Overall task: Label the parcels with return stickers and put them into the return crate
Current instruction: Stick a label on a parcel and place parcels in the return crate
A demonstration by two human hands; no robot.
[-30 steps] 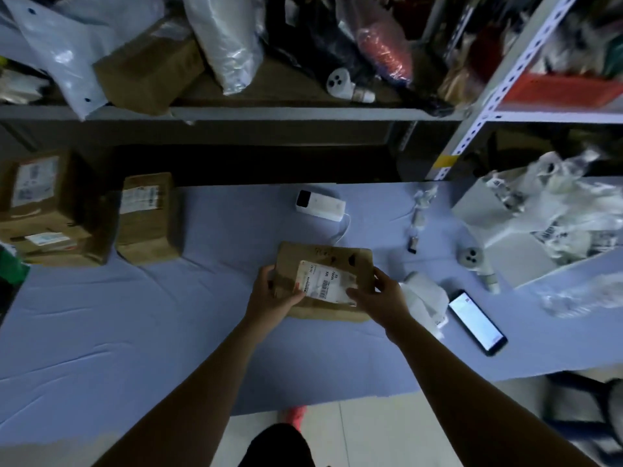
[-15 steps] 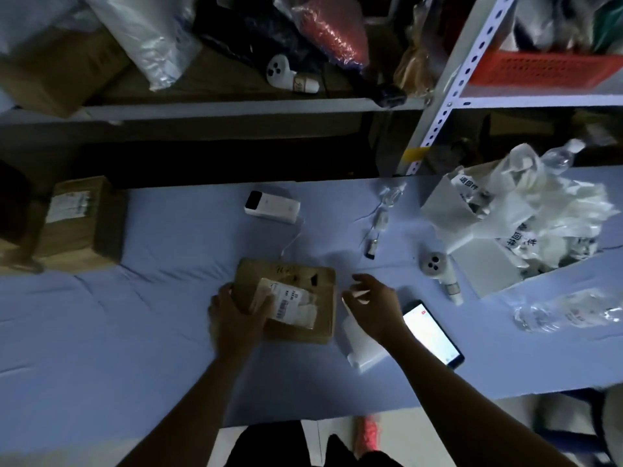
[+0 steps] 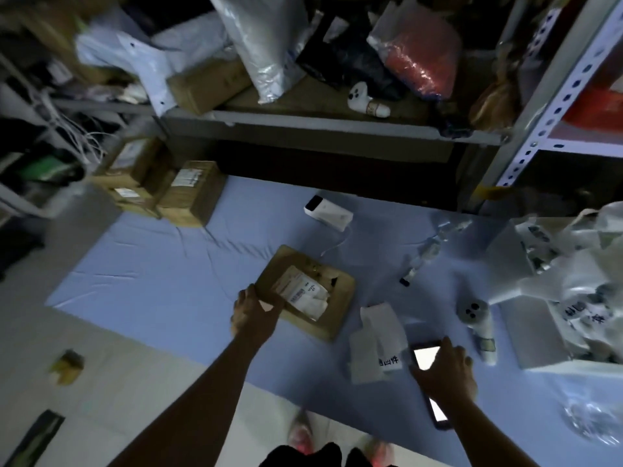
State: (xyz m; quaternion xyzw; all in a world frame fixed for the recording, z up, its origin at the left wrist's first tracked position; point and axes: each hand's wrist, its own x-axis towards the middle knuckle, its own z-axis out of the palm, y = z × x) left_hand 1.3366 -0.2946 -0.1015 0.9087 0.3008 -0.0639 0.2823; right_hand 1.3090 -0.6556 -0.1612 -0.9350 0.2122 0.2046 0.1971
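Evidently steadying it for its sticker, the left hand (image 3: 254, 315) pinches the near corner of the parcel (image 3: 303, 291) lying flat on the desk (image 3: 151, 281), while the right hand (image 3: 445, 372) rests spread fingers (image 3: 450, 348) on the lit phone (image 3: 425, 357).

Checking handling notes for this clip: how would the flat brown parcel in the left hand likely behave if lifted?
The parcel looks like flat cardboard with crisp edges, so probably stiff, not floppy. The left hand grips it at one corner alone, hinting it is light. Its label looks crumpled, so it might snag.
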